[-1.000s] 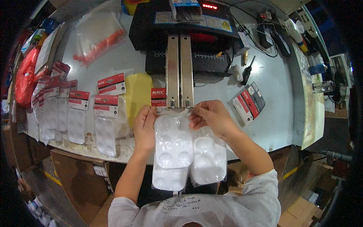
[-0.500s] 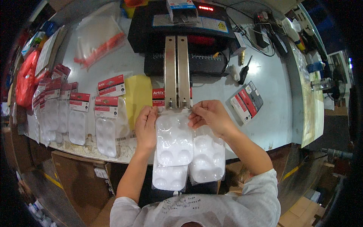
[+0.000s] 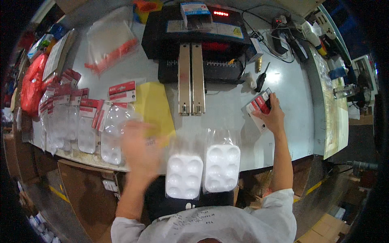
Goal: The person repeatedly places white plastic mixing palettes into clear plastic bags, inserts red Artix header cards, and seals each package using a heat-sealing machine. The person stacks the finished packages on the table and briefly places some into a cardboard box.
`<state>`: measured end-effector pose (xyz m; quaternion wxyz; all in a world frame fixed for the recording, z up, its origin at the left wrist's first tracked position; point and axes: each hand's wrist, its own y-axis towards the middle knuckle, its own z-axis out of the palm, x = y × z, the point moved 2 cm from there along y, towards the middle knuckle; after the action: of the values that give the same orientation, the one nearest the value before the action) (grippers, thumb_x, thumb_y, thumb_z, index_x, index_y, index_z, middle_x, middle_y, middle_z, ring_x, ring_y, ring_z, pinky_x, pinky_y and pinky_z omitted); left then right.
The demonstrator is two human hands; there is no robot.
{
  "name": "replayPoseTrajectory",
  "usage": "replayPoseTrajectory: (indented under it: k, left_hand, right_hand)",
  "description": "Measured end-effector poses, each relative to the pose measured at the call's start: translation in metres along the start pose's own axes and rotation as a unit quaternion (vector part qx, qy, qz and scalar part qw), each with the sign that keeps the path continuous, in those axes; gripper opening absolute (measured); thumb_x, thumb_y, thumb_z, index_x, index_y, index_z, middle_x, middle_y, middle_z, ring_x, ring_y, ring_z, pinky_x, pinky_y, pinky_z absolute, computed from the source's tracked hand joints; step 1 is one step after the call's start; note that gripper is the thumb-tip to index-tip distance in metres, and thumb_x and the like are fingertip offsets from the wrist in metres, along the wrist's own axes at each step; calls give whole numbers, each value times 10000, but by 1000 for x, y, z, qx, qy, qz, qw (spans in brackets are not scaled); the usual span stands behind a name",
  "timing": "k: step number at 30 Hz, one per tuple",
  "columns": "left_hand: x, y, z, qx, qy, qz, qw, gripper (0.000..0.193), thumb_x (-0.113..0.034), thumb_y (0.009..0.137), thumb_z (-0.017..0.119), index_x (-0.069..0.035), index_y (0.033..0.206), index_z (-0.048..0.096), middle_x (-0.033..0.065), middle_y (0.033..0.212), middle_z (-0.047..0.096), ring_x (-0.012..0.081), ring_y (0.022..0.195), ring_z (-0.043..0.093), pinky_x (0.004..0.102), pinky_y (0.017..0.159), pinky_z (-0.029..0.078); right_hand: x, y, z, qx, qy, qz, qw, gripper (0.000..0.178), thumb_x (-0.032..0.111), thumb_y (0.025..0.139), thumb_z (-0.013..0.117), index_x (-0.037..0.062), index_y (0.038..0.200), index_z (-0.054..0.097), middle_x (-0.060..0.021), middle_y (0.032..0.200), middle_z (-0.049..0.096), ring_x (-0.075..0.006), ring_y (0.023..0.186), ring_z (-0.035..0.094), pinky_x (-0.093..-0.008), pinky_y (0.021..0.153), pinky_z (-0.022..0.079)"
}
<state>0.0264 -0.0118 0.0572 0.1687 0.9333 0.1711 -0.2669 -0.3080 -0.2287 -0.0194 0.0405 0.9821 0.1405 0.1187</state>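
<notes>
My right hand (image 3: 273, 115) is at the small stack of red, white and black header cards (image 3: 259, 106) on the right of the table, thumb and fingers closed at its edge. My left hand (image 3: 142, 141), smeared by motion, is beside a clear-bagged white paint palette (image 3: 111, 139) with a red-and-white header card; its fingers cannot be made out. Two white palettes with round wells in clear bags lie at the table's front edge, one left (image 3: 184, 177) and one right (image 3: 222, 168). Behind them, two metal rails (image 3: 191, 81) reach out from a black machine (image 3: 196, 30).
Several carded palette packs (image 3: 60, 117) overlap at the left, near a red plastic bag (image 3: 34, 87). A yellow sheet (image 3: 153, 107) lies beside them. Clear bags (image 3: 111, 44) sit at the back. A screwdriver (image 3: 262, 77), cables and a black adapter (image 3: 279, 42) are at the back right.
Both hands have left the bagged palette at the rail ends. A carded pack now lies at the left, beside my left hand. My right hand has moved right to the card stack.
</notes>
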Motion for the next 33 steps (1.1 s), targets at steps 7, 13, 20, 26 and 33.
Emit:
replayPoseTrajectory:
  k: [7,13,20,26,33]
  left_hand:
    - [-62,-19,57,92,-103,100,985,206,-180,741,678,-35,783,538,149,954,509,312,833,492,401,697,390]
    - [-59,-26,31,234,-646,-195,700,68,-56,883,518,-51,856,457,118,1006,614,56,648,448,215,573,347]
    - [-56,-39,19,246,-512,-199,798,134,-125,913,522,8,933,530,90,841,679,21,646,492,185,581,394]
    - [-48,-42,18,172,-440,-172,864,146,-121,891,562,10,844,607,48,692,657,6,559,467,199,492,385]
    - [-45,-44,12,115,-332,-110,930,128,-102,879,573,13,852,624,12,608,574,28,556,455,194,496,377]
  right_hand:
    - [23,-1,-22,5,58,46,997,698,429,607,782,-13,1107,579,-186,1082,606,-296,884,627,-350,783,494]
    - [107,-29,-122,148,504,44,850,370,197,740,721,-3,1031,610,-73,756,647,-113,688,605,-279,655,494]
    - [172,-45,-106,338,346,-114,868,220,166,736,746,3,814,620,0,608,554,-25,582,464,-204,494,371]
    - [180,-46,-99,353,365,-131,852,221,177,723,760,12,788,628,7,591,566,-33,543,452,-213,482,372]
    - [175,-47,-97,324,349,-210,854,303,279,722,737,23,839,625,-151,681,607,-251,556,577,-324,566,451]
